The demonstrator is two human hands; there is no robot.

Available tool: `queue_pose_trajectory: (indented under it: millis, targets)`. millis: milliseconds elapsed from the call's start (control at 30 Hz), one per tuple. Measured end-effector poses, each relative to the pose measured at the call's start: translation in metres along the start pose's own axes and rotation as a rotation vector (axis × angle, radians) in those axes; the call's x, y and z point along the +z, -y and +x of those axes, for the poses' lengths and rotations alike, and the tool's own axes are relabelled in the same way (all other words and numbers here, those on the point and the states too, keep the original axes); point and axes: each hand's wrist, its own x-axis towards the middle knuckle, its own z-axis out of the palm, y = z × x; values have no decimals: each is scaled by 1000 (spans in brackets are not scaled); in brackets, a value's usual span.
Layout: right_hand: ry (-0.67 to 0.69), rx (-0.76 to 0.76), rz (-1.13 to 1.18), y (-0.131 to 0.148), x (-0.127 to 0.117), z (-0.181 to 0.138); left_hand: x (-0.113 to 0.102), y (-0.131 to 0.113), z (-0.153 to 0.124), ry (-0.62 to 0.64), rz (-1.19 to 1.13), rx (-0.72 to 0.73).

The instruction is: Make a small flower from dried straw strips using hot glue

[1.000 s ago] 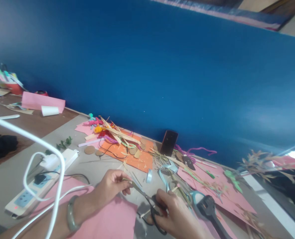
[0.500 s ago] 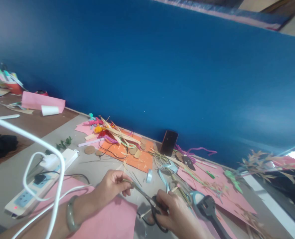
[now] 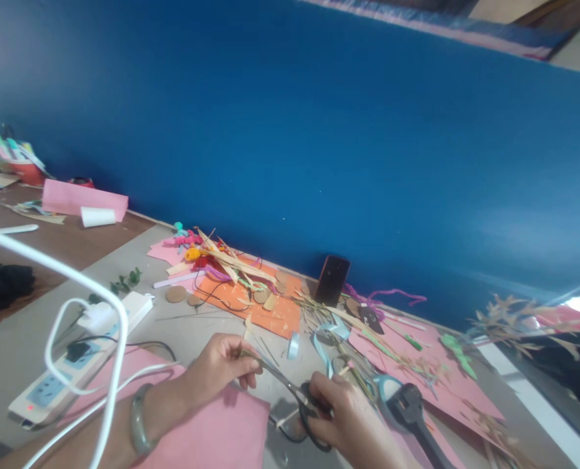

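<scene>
My right hand (image 3: 341,410) is closed around the dark handles of a pair of scissors (image 3: 309,417). The blades point up and left, with their tips close to the fingers of my left hand (image 3: 226,361). Thumb and fingertips of that left hand pinch a thin greenish strip (image 3: 247,354); most of it is hidden by the fingers and blades. Below the left wrist, which wears a bangle (image 3: 141,420), lies a sheet of pink paper (image 3: 221,433). A roll of light blue ribbon (image 3: 293,345) stands just beyond the scissors.
At left sits a power strip (image 3: 40,394) with a white cable (image 3: 118,352) arching in front. Orange paper (image 3: 280,319) with dried stalks lies at the back. A phone (image 3: 333,280) leans on the blue partition (image 3: 290,130). A black tool (image 3: 414,417) rests at right on pink paper.
Almost nothing differs. Both hands and the scissors keep nearly the same place, and the objects on the table have not moved.
</scene>
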Motion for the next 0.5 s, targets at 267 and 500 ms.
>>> queue_pose_trajectory:
  millis: [267,500]
  targets:
    - [-26,1,-39,2,-1,0,-3,4,2,12,10,-20]
    - [-47,-13,-129,-3,3,2,-3,4,1,25,0,-39]
